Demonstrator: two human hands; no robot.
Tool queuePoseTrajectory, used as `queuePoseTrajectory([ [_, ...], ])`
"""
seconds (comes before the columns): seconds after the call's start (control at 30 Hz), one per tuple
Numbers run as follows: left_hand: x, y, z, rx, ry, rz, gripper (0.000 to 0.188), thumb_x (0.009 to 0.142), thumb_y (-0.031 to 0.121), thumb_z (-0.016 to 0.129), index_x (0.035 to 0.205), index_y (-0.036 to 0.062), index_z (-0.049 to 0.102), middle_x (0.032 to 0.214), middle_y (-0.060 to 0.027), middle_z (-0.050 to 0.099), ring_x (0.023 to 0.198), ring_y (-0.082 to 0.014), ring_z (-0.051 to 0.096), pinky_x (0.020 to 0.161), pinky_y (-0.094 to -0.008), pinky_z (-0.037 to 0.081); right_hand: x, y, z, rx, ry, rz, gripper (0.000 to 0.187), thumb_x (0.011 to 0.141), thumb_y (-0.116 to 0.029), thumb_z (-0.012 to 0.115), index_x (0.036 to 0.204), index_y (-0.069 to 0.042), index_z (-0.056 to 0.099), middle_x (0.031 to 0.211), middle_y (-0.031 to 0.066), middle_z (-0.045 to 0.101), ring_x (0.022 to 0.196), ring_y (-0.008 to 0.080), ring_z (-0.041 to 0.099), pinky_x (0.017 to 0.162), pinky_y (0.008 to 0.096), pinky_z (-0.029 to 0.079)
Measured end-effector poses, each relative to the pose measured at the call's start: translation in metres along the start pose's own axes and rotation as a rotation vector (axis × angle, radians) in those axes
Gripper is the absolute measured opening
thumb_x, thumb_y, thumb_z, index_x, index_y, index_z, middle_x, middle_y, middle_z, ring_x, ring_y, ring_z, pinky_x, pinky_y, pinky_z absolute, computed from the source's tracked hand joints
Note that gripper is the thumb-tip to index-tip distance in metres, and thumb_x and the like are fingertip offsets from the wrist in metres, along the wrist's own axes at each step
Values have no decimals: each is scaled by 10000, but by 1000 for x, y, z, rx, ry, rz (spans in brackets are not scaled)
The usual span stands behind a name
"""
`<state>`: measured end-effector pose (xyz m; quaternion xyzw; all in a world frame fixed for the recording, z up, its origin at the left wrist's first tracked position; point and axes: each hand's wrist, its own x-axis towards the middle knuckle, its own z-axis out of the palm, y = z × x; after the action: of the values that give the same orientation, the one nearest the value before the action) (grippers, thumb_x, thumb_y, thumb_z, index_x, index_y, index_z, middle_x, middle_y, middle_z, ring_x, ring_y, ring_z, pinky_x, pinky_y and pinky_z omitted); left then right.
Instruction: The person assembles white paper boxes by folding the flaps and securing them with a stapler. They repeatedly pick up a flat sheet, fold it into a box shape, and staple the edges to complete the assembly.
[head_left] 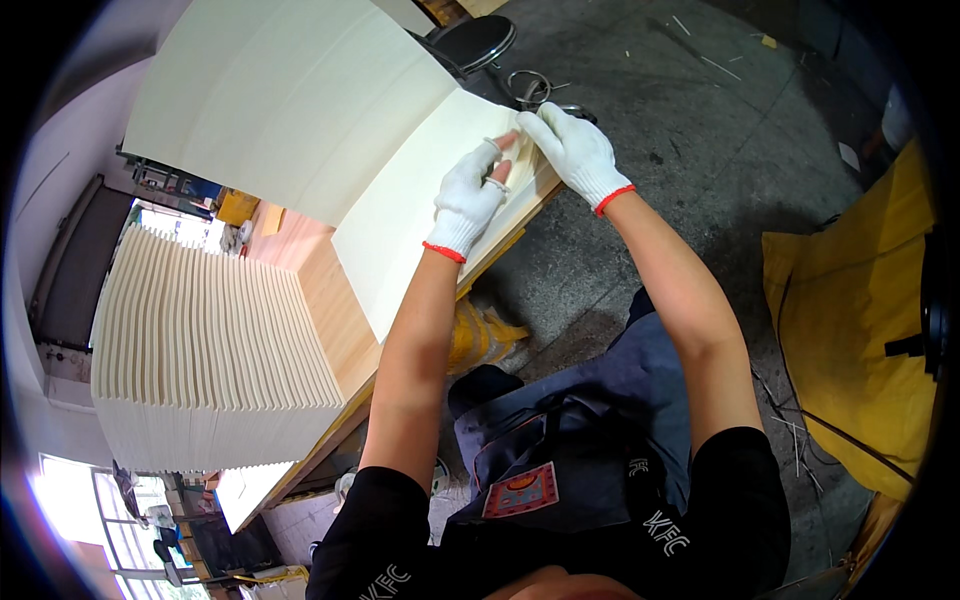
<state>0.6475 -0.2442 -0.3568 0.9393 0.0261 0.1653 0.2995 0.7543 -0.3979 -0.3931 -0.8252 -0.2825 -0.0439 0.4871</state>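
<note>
My left hand (pixel 469 197), in a white knitted glove with bare fingertips, rests on a cream sheet (pixel 400 215) on the table. Its thumb and forefinger are apart and stretched toward the sheet's far right corner. At that corner my right hand (pixel 575 152), also gloved in white, closes on the edge of the cream sheets, its lower fingers partly hidden. A pale yellowish edge shows bent between the two hands. Another large cream sheet (pixel 290 90) rises from the far side, curving up and away to the left.
A tall ridged pile of folded cream sheets (pixel 210 330) stands left on the wooden table (pixel 335 310). A round black stool (pixel 475 42) is beyond the corner. Yellow wrapped material (pixel 480 335) sits below the table's edge; a yellow cover (pixel 850 310) hangs at right. Scraps litter the grey floor (pixel 680 150).
</note>
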Motion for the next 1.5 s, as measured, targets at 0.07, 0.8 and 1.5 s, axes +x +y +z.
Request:
queuePoseTrajectory([
  [0.07,-1,-4,2,-31,57,72,275,950,184,581,1203,137,679,1102,-148,698,1049,-309,667,888,-367,512,0,0,0,-2,0,4,465,1006,-509,408,1067,-96,613,914,209,699,899,397,675,779,501,505],
  [0.8,2,-8,5,55,25,64,261,927,246,639,1158,134,687,1081,-143,698,982,-313,662,862,-382,513,1,5,6,25,35,-15,443,1006,-515,440,1018,-102,601,863,185,688,828,375,670,730,470,491],
  [1.5,-14,21,2,446,-25,215,529,803,63,626,1320,171,586,1289,-149,597,1062,-353,641,907,-422,534,-9,17,-7,161,139,-60,477,974,-523,469,1136,-97,610,971,201,701,958,399,665,804,492,497],
])
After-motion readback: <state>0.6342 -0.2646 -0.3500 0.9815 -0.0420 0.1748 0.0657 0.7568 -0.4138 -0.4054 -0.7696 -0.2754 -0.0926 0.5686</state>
